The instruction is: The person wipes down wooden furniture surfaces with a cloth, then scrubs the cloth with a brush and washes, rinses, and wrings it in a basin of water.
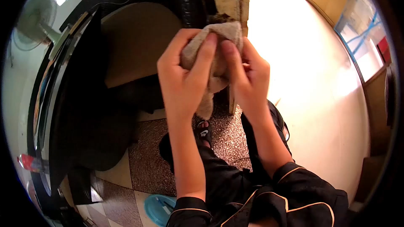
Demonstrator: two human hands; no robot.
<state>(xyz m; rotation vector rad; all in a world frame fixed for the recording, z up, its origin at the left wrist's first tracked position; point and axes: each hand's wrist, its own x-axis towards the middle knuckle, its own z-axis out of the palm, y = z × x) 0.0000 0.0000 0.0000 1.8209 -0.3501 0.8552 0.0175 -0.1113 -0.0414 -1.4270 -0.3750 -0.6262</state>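
A greyish-beige piece of soft fabric [205, 108], which looks like a sock, is held up between both my hands. One narrow, rounded end hangs below them, and a folded edge stands above the thumbs. My left hand [187, 65] grips its left side, thumb pressed on the front. My right hand [249, 69] pinches the right side, with its thumb close to the left one. The fingers behind the fabric are partly hidden.
A chair with a brown seat [143, 42] stands left of my hands, and a pale bright tabletop [320, 96] lies to the right. A blue basin [153, 208] sits on the tiled floor. At far left are a fan [35, 21] and a bottle with a red label [28, 162].
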